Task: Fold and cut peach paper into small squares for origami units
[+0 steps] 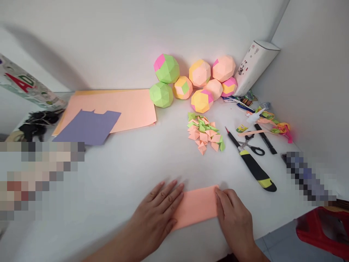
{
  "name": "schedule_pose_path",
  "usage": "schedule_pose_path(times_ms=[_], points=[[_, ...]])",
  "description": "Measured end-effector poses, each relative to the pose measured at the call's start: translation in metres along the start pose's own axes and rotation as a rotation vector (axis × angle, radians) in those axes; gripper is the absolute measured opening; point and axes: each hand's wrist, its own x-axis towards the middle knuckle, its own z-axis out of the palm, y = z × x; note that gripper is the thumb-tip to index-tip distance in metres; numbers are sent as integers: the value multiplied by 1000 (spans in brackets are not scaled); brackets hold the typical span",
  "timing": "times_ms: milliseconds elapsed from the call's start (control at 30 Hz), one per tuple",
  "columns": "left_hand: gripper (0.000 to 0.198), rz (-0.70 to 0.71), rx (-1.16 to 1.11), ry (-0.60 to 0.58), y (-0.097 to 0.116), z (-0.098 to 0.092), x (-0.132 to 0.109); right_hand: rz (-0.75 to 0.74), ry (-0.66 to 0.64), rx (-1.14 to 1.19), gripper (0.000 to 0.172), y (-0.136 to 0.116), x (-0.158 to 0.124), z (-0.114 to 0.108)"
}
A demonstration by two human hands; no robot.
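A folded strip of peach paper [199, 205] lies on the white table, its long side running left to right. My left hand [160, 207] rests flat over its left end, fingers stretched out. At the strip's right end, my right hand [236, 214] pinches the edge near the upper corner with curled fingers; the thumb is partly hidden. Beyond the strip is a pile of small folded green and peach paper pieces [203, 137]. A utility knife with a black and yellow handle [252, 165] lies to the right, beside black scissors [251, 145].
Several faceted paper balls [167, 69] stand against the wall. Large peach sheets [133, 105] and a purple sheet [92, 127] lie at the back left. A black marker [265, 139], a white glue bottle [255, 115] and paper scraps [280, 127] sit at right. A red stool [321, 227] stands below the table's edge.
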Motion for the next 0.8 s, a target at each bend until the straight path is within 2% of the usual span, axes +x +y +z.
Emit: schedule_pose_path(times_ms=[500, 800], points=[[54, -22, 14, -28, 0, 3, -5, -35, -16, 8, 29, 5, 6, -1], [45, 52, 10, 6, 3, 1, -2, -20, -33, -10, 31, 4, 6, 0]])
